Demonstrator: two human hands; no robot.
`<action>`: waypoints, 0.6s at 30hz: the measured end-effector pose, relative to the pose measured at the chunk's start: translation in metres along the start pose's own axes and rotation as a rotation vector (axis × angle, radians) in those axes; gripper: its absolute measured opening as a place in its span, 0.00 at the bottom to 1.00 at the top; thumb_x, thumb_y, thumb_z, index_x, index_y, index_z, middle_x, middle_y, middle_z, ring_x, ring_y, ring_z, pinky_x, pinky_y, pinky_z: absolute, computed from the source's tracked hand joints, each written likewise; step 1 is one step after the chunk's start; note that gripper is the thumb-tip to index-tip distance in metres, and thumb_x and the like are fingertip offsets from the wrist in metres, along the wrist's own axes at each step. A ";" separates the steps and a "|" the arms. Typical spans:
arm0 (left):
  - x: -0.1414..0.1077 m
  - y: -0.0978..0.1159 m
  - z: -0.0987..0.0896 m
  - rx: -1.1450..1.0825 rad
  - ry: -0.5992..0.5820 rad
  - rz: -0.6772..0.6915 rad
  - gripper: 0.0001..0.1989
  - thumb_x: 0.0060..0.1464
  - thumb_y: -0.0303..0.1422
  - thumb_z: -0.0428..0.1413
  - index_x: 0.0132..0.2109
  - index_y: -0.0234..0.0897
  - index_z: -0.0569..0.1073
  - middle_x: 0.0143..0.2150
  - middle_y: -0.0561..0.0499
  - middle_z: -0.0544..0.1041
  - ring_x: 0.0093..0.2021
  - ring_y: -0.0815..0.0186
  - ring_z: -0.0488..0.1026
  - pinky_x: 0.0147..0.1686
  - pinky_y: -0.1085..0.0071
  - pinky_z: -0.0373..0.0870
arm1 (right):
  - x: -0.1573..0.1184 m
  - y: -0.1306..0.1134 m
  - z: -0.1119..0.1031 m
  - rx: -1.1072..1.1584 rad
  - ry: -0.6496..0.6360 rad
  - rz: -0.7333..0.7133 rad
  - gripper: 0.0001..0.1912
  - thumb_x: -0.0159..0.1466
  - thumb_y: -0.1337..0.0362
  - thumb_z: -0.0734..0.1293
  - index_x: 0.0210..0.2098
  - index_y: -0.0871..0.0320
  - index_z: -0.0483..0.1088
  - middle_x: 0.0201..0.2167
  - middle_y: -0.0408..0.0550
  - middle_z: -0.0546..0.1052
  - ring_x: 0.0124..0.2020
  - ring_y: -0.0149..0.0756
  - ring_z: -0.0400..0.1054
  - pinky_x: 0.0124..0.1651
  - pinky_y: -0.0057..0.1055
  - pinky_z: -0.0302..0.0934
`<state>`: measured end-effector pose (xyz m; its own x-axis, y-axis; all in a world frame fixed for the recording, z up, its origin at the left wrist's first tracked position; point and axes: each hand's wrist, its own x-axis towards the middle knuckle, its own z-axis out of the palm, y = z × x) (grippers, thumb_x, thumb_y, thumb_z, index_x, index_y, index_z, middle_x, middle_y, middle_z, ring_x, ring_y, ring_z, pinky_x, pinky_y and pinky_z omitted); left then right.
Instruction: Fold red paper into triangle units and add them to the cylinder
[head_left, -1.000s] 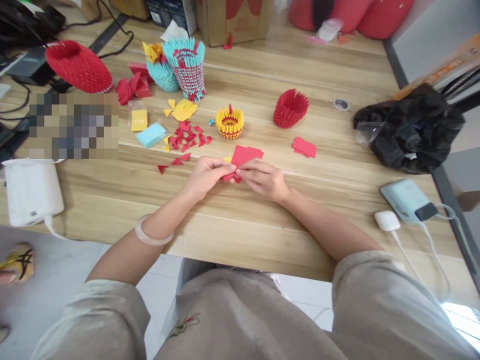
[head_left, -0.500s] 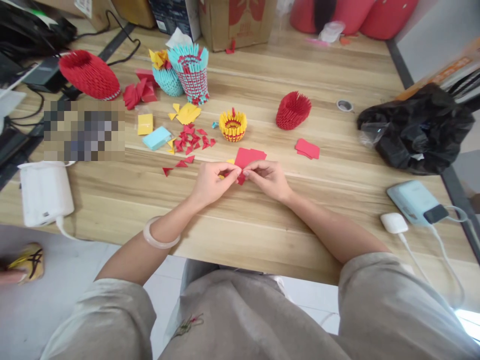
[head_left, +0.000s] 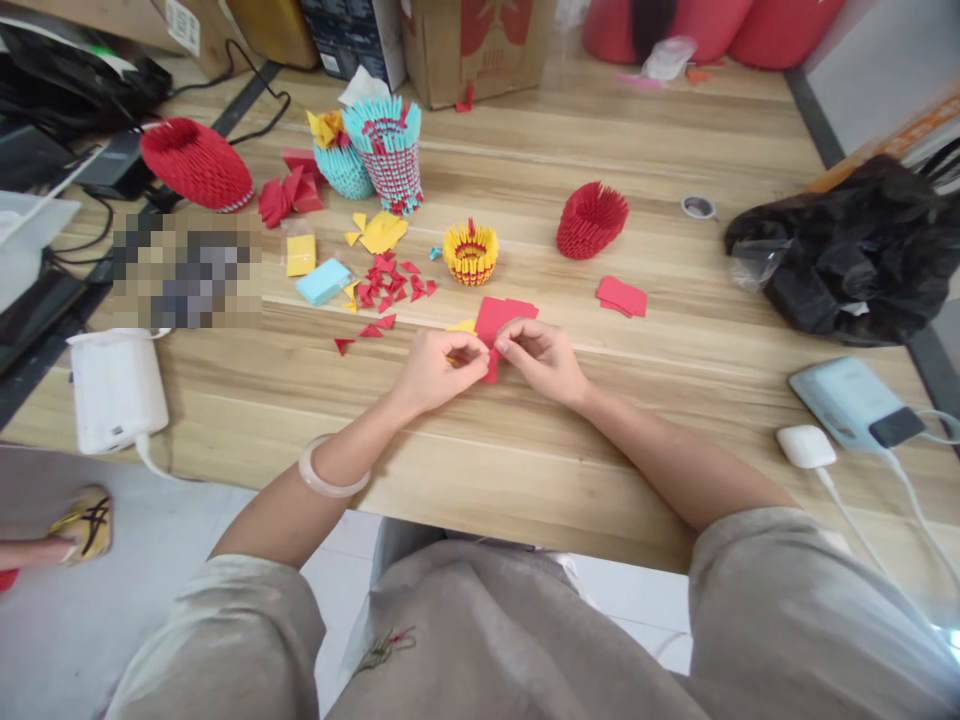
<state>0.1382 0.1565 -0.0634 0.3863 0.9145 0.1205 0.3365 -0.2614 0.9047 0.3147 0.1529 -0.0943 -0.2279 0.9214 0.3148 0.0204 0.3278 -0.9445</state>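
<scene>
Both hands meet low over the tabletop: left hand and right hand each pinch a small red paper piece between their fingers, just near of a red paper stack.

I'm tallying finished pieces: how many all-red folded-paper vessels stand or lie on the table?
2: a big red vessel lying on its side at far left, and a smaller spiky red vessel beyond the right hand. None seems hidden.
</scene>
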 end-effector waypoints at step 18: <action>0.011 -0.001 0.003 -0.582 0.201 -0.320 0.12 0.35 0.37 0.67 0.25 0.33 0.77 0.23 0.52 0.77 0.26 0.71 0.71 0.31 0.72 0.68 | -0.002 0.006 -0.008 -0.492 -0.045 -0.523 0.09 0.64 0.63 0.65 0.41 0.52 0.76 0.37 0.48 0.79 0.37 0.36 0.73 0.41 0.37 0.68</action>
<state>0.1446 0.1655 -0.0640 0.1596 0.9731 -0.1662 -0.1293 0.1876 0.9737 0.3231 0.1549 -0.0994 -0.3677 0.6116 0.7005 0.3315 0.7900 -0.5158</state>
